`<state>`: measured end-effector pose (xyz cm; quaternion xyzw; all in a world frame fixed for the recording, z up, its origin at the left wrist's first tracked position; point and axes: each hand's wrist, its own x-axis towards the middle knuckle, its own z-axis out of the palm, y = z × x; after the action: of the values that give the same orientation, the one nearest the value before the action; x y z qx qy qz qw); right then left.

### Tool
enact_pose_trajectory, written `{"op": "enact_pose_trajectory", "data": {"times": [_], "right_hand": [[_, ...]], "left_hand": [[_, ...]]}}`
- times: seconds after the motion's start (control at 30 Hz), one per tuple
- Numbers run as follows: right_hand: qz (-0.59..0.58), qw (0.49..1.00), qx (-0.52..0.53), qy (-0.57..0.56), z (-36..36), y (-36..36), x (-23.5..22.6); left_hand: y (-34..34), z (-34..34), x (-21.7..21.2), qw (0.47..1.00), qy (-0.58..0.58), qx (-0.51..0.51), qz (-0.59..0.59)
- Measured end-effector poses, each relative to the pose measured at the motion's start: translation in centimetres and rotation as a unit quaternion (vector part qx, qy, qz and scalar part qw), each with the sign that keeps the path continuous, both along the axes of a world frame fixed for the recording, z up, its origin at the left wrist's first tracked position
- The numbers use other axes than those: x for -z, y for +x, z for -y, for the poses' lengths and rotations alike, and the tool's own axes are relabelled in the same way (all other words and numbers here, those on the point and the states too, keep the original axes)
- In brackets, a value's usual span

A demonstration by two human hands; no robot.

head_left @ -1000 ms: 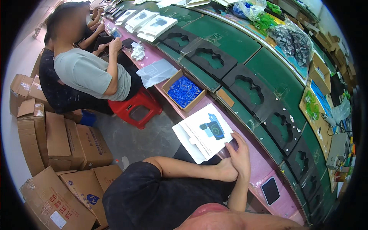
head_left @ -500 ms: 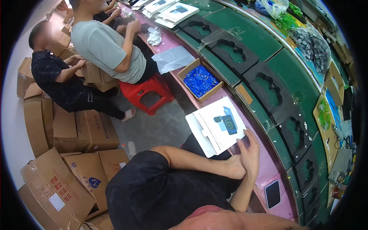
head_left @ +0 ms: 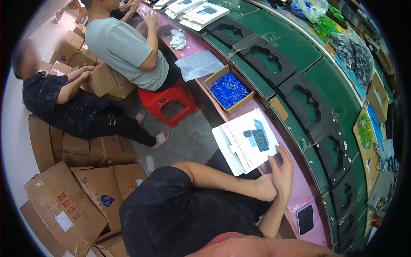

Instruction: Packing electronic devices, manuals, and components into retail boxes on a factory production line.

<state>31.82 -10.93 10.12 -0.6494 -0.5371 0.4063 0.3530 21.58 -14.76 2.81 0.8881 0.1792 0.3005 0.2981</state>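
Both hands sit together at the near edge of the pink desk [head_left: 295,195]. The right hand [head_left: 282,173] lies uppermost, fingers stretched loosely forward, fingertips touching the lower corner of a white product card [head_left: 248,141] that bears a picture of a dark gadget. It grips nothing; the palm rests flat. The left hand [head_left: 264,188] is tucked under and beside the right wrist, mostly hidden, so I cannot tell whether it is curled or slack. The left forearm runs across the person's lap in dark shorts.

The card lies tilted, partly overhanging the desk's near edge, with a second white sheet beneath it showing at the left side. Just beyond it stands an open cardboard box [head_left: 229,89] filled with small blue pieces. Further along the desk lies a clear plastic sheet [head_left: 200,64], then a crumpled white wad. Near the right elbow, a small dark slab with a pale rim [head_left: 305,219] lies flat on the pink surface.

Behind the pink strip runs a green belt carrying black foam trays [head_left: 308,107] with shaped cut-outs, one after another.

To the left, a person in a pale green shirt sits on a red plastic stool [head_left: 169,100]; another in dark clothes sits low among brown cartons [head_left: 64,205] on the floor.
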Motion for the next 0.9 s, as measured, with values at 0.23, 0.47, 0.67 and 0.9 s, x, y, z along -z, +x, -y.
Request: {"op": "enact_pose_trajectory", "data": {"times": [0.23,0.47,0.67,0.9], "right_hand": [[0.004,1.000,0.001,0.013,0.0,-0.2,0.1],[-0.028,1.000,0.012,0.006,-0.4,-0.1,0.6],[-0.096,0.995,0.031,-0.002,0.1,0.3,1.9],[-0.048,0.999,0.015,-0.002,-0.8,-0.5,-0.1]], "left_hand": [[-0.1,0.1,0.6,0.993,-0.089,0.008,-0.078],[-0.1,-0.7,-0.6,0.995,-0.078,0.006,-0.067],[-0.1,-0.8,-1.8,0.990,-0.073,0.002,-0.116],[-0.5,-0.3,-1.1,0.994,-0.039,0.003,-0.097]]}}
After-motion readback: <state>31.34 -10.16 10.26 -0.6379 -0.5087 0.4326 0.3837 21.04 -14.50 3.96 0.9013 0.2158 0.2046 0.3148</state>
